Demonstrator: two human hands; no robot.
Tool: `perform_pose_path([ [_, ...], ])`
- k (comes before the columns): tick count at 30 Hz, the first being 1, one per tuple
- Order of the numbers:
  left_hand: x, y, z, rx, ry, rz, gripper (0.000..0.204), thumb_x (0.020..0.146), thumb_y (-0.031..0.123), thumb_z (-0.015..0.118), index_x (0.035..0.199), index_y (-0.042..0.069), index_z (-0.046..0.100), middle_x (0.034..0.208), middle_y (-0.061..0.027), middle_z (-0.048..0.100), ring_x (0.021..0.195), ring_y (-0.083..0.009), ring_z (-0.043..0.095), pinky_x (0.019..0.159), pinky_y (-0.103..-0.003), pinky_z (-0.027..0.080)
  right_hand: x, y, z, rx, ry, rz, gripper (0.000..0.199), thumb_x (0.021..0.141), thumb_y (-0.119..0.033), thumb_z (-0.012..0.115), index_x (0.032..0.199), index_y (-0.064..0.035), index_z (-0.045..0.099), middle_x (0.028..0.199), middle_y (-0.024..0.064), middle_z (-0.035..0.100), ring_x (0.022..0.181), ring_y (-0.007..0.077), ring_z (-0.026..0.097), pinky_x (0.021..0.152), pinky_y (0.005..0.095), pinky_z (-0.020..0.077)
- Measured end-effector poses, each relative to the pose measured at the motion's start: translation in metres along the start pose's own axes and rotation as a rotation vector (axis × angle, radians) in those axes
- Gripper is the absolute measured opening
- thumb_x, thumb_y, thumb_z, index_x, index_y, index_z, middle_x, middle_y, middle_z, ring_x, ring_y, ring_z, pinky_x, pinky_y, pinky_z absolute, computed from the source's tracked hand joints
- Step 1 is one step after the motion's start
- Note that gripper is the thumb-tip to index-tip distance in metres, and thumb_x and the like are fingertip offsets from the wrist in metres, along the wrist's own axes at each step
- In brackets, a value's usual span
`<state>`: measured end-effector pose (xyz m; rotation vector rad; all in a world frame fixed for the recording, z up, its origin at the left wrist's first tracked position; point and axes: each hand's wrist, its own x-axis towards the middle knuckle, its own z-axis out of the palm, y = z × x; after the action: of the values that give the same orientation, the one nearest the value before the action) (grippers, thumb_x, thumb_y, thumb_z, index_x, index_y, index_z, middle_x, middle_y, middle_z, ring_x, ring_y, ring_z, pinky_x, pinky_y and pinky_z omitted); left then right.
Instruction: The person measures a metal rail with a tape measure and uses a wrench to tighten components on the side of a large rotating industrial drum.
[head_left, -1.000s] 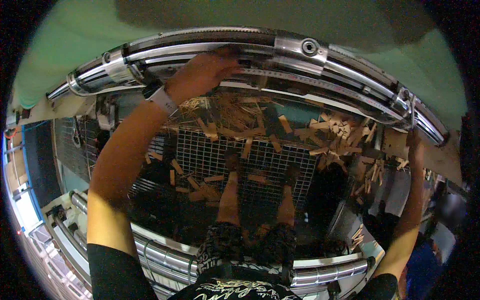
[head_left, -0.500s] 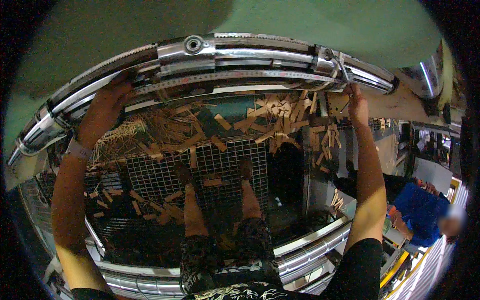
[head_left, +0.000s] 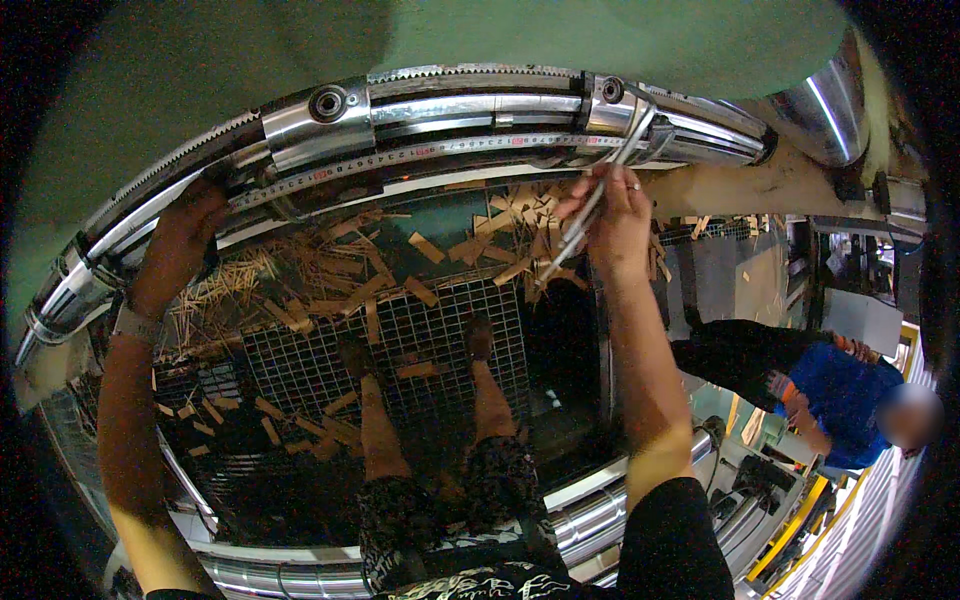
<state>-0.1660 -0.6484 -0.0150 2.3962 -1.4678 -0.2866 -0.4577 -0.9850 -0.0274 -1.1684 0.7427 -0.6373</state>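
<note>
Past right hand point(head_left: 620, 225) fingers, grasping metal tool point(head_left: 632, 138), sits steel collar point(head_left: 606, 112); tool best kept square. Left hand point(head_left: 182, 240) grip: can't tell.

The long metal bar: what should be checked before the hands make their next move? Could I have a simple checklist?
1. Tool held: ok; the right hand grips a thin silvery tool.
2. Tool fitted to the right-hand collar: cannot tell; its upper end overlaps the collar's edge in this view.
3. Left hand firmly on the long metal bar: cannot tell; it is at the bar, but its fingers are in shadow.
4. Scale strip uncovered between the hands: ok.
5. Floor grating free of scraps: not ok; wooden strips lie on it.
6. Co-worker away from the bar: ok.
</note>
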Motion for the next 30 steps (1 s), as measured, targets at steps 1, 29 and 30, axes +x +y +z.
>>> perform_pose_path([
  [1,0.000,0.000,0.001,-0.011,0.037,0.004,0.015,0.085,0.014,0.049,0.090,-0.001,0.051,0.092,-0.0184,0.052,0.086,-0.0389,0.051,0.073,-0.041,0.042,0.001,0.004,0.008,0.019,0.003,-0.008,0.023,0.094,-0.024,0.037,0.095,-0.0021,0.045,0.069,0.0106,0.056,0.055,0.0242,0.061,0.047,0.0328,0.0499],
  [29,-0.003,-0.014,0.012,-0.003,0.101,0.034,0.021,0.085,0.016,0.050,0.101,0.003,0.055,0.106,-0.0175,0.055,0.093,-0.0368,0.054,0.079,-0.041,0.045,0.030,0.032,0.065,0.256,-0.063,0.010,0.032,0.092,-0.034,0.038,0.086,-0.0046,0.049,0.077,0.0101,0.053,0.077,0.0317,0.054,0.079,0.0467,0.0440],
  [30,-0.003,-0.032,0.021,0.044,0.166,0.157,0.023,0.085,0.017,0.051,0.102,0.003,0.055,0.105,-0.0176,0.055,0.092,-0.0371,0.054,0.078,-0.041,0.046,0.031,0.033,0.056,0.186,-0.044,0.027,0.030,0.093,-0.032,0.038,0.085,-0.0055,0.049,0.075,0.0082,0.051,0.073,0.0293,0.054,0.075,0.0438,0.0444],
])
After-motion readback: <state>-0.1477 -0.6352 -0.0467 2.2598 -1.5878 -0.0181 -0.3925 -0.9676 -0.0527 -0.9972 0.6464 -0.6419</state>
